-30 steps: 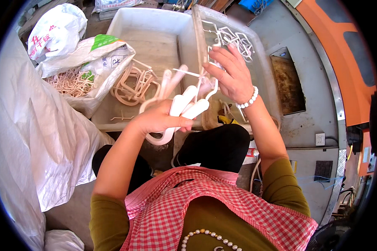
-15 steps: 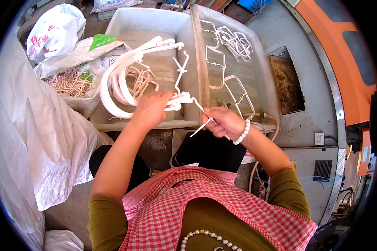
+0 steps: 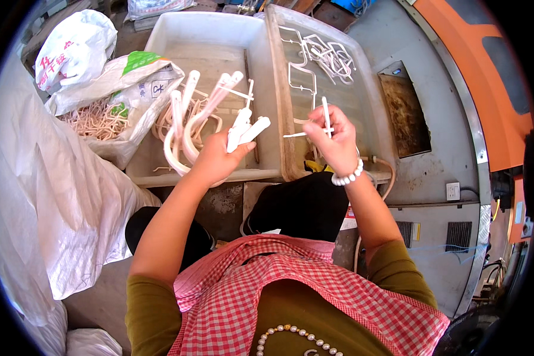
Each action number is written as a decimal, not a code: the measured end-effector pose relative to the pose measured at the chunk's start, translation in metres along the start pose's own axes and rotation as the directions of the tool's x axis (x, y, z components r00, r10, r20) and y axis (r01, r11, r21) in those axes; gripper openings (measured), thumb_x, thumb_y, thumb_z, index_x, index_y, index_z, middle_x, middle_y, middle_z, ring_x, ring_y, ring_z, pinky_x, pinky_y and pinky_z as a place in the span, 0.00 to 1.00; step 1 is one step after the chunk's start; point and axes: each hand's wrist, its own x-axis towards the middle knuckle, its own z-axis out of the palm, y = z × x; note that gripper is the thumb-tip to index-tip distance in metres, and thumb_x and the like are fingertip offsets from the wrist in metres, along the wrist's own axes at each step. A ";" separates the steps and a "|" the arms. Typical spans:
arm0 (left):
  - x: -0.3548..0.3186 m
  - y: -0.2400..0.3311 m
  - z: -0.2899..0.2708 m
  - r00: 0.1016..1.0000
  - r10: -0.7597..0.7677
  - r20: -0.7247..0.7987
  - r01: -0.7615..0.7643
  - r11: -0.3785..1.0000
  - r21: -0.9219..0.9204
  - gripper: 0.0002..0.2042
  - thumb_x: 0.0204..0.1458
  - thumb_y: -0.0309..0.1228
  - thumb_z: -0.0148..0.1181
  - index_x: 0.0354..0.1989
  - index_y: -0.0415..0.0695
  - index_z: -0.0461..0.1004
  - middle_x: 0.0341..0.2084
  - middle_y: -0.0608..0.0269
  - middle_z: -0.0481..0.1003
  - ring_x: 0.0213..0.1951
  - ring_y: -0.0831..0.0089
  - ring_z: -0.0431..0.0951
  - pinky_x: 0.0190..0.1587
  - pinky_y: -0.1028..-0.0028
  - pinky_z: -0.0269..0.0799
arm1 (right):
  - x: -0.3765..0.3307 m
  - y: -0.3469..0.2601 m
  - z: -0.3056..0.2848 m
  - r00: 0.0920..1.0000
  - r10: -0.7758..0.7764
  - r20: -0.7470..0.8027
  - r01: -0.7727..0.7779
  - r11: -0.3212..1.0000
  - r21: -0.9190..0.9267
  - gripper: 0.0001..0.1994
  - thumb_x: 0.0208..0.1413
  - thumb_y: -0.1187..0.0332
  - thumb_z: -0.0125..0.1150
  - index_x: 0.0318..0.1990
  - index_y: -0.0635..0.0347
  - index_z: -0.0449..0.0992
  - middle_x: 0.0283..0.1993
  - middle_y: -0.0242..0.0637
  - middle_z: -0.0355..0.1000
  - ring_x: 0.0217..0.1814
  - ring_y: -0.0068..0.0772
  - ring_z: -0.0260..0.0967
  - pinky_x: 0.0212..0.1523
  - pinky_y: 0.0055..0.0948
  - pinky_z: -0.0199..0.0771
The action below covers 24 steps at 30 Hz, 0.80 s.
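My left hand (image 3: 215, 155) is closed around a bundle of thick, curved white plastic pieces (image 3: 200, 118). Their rounded ends stick up past the fingers and to the right of the thumb. A thin white strip (image 3: 250, 94) with a crosspiece stands at the bundle's far end; whether it is joined on is unclear. Apart from the bundle, over the right-hand bin, my right hand (image 3: 333, 141) pinches a thin white branched plastic strip (image 3: 326, 113) between thumb and fingers. A white bead bracelet circles that wrist.
Below the bundle, a white bin (image 3: 219, 178) holds thin pinkish pieces. The adjoining bin (image 3: 286, 101) contains white plastic frames (image 3: 302, 74), several tangled together. An open sack (image 3: 121, 148) of pinkish strips stands left. A grey machine (image 3: 433, 172) with an orange part (image 3: 457, 65) flanks the right.
My right hand has moved up and right, away from the bundle, with a thin strip in its fingers. The bundle in my left hand has turned, its ends now pointing upward.
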 end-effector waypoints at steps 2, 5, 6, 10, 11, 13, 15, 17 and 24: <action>0.000 0.003 -0.001 0.995 -0.057 0.084 0.071 0.980 -0.185 0.21 0.48 0.39 0.66 0.44 0.36 0.73 0.28 0.58 0.77 0.30 0.69 0.75 0.36 0.70 0.70 | 0.018 0.010 -0.006 0.984 -0.174 0.043 0.177 0.898 -0.403 0.19 0.52 0.76 0.60 0.53 0.54 0.71 0.36 0.35 0.73 0.36 0.27 0.72 0.37 0.25 0.73; -0.002 0.010 -0.006 0.976 0.000 0.216 0.057 0.965 -0.254 0.22 0.47 0.39 0.68 0.44 0.35 0.73 0.30 0.63 0.75 0.32 0.76 0.73 0.37 0.73 0.69 | 0.035 0.021 0.007 0.942 -0.267 0.203 0.335 0.712 -0.617 0.29 0.48 0.78 0.60 0.60 0.46 0.67 0.52 0.42 0.69 0.52 0.41 0.69 0.49 0.33 0.72; -0.004 0.013 -0.008 0.966 0.016 0.259 0.062 0.955 -0.289 0.21 0.47 0.38 0.68 0.44 0.35 0.73 0.30 0.64 0.75 0.32 0.77 0.73 0.36 0.74 0.69 | 0.038 0.023 0.014 0.927 -0.279 0.251 0.375 0.687 -0.622 0.32 0.44 0.79 0.60 0.60 0.43 0.67 0.60 0.45 0.63 0.59 0.47 0.62 0.54 0.38 0.69; -0.006 0.020 -0.013 0.944 -0.007 0.329 0.128 0.929 -0.348 0.19 0.47 0.36 0.68 0.42 0.36 0.74 0.29 0.64 0.75 0.32 0.78 0.74 0.37 0.76 0.70 | 0.052 0.026 0.026 0.766 -0.486 0.421 0.625 0.413 -0.662 0.25 0.42 0.78 0.60 0.52 0.48 0.72 0.51 0.44 0.69 0.55 0.44 0.66 0.53 0.37 0.69; -0.005 0.021 -0.015 0.948 -0.026 0.316 0.132 0.938 -0.320 0.18 0.48 0.35 0.67 0.43 0.36 0.73 0.29 0.65 0.74 0.31 0.78 0.73 0.36 0.76 0.70 | 0.053 0.026 0.025 0.787 -0.429 0.444 0.612 0.446 -0.653 0.22 0.42 0.78 0.60 0.49 0.49 0.73 0.47 0.43 0.70 0.51 0.44 0.68 0.50 0.38 0.70; -0.002 0.022 -0.019 0.956 -0.055 0.290 0.137 0.952 -0.273 0.18 0.48 0.32 0.66 0.45 0.37 0.71 0.29 0.67 0.73 0.30 0.79 0.73 0.35 0.77 0.70 | 0.053 0.025 0.018 0.835 -0.172 0.522 0.530 0.507 -0.680 0.17 0.42 0.77 0.59 0.43 0.52 0.74 0.40 0.40 0.72 0.44 0.43 0.70 0.44 0.39 0.71; 0.000 0.023 -0.020 0.991 0.022 0.133 -0.014 0.998 -0.063 0.18 0.49 0.34 0.65 0.45 0.38 0.73 0.27 0.60 0.75 0.30 0.70 0.75 0.36 0.71 0.70 | 0.050 0.023 0.013 0.818 -0.300 0.491 0.576 0.413 -0.706 0.11 0.46 0.73 0.59 0.39 0.53 0.75 0.28 0.37 0.72 0.32 0.44 0.71 0.34 0.39 0.72; 0.004 0.024 -0.022 1.000 0.018 0.020 -0.022 0.977 0.213 0.18 0.49 0.36 0.63 0.46 0.41 0.74 0.27 0.54 0.77 0.30 0.59 0.76 0.37 0.65 0.70 | 0.040 0.023 0.013 0.874 -0.195 0.445 0.483 0.439 -0.757 0.11 0.47 0.72 0.58 0.40 0.53 0.75 0.26 0.38 0.70 0.28 0.45 0.71 0.31 0.38 0.72; 0.002 0.012 -0.012 0.971 0.239 0.022 -0.224 0.868 0.443 0.16 0.51 0.34 0.61 0.45 0.37 0.72 0.27 0.50 0.76 0.31 0.58 0.77 0.35 0.63 0.70 | 0.008 0.030 0.027 0.501 0.581 0.641 -0.838 0.511 0.192 0.13 0.62 0.58 0.50 0.39 0.58 0.75 0.16 0.20 0.52 0.12 0.15 0.41 0.13 0.19 0.39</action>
